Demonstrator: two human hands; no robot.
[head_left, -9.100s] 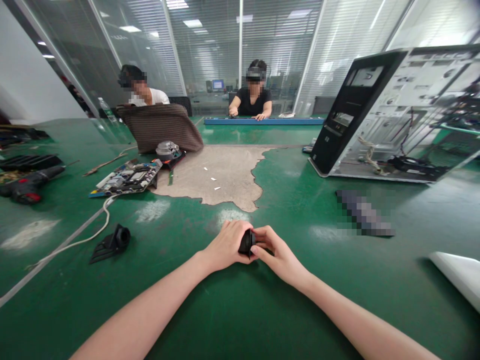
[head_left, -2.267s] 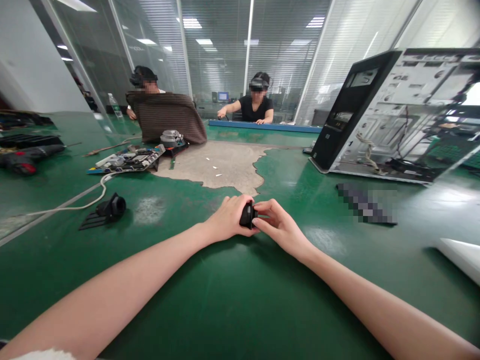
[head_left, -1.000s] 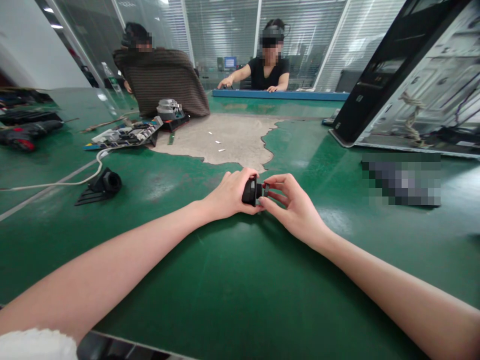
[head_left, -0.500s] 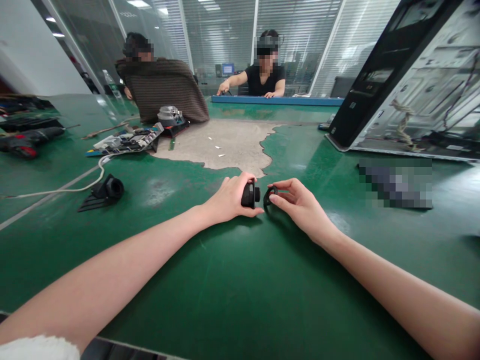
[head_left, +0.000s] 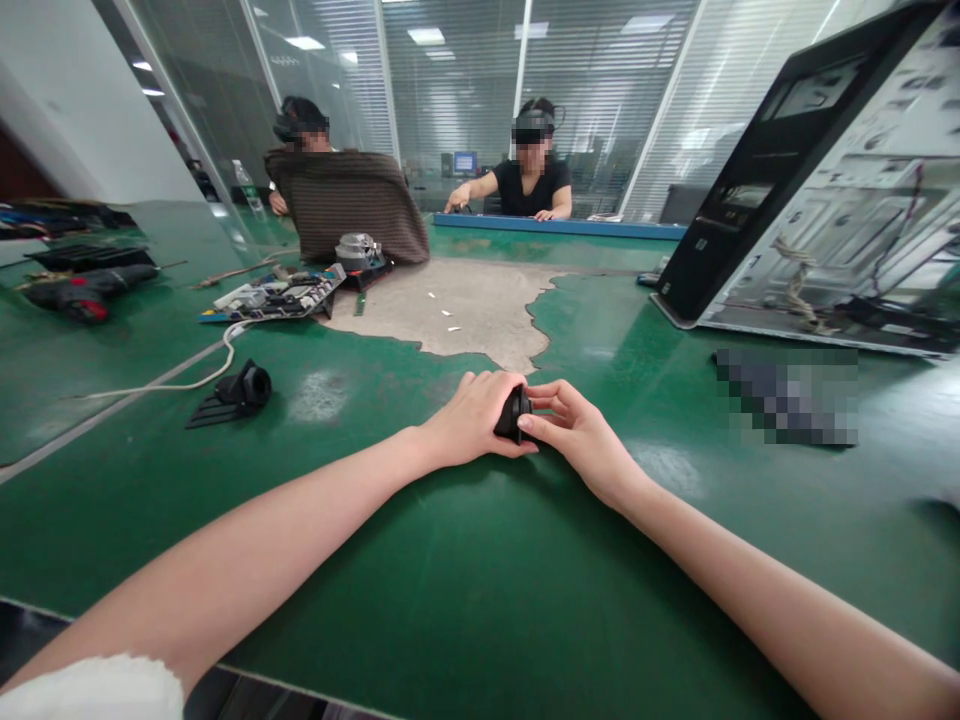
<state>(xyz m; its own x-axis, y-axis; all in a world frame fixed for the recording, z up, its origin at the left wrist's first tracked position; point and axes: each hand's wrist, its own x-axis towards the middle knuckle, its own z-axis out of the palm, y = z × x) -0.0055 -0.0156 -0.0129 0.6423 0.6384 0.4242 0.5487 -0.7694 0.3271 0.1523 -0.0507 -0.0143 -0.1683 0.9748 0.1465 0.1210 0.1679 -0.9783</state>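
Near the middle of the green table, my left hand [head_left: 476, 417] is wrapped round a black cylindrical part [head_left: 510, 415], its thumb below and fingers above. My right hand [head_left: 574, 432] pinches a black ring [head_left: 524, 408] against the right end of that part, so ring and part touch. My fingers cover much of both pieces. Another black part with a round opening and flat slats [head_left: 238, 390] lies on the table to the left of my hands.
A circuit board [head_left: 274, 298] and a white cable [head_left: 225, 360] lie at the left. A black power tool [head_left: 94, 290] is farther left. At the right stands an open computer case [head_left: 712, 240]. Two people sit across the green table [head_left: 465, 600], behind a brown cloth and a blue bar.
My right hand has brought the ring leftward onto the end of the black part; the gap between them is closed. The whole view has shifted slightly, so the scene sits lower.
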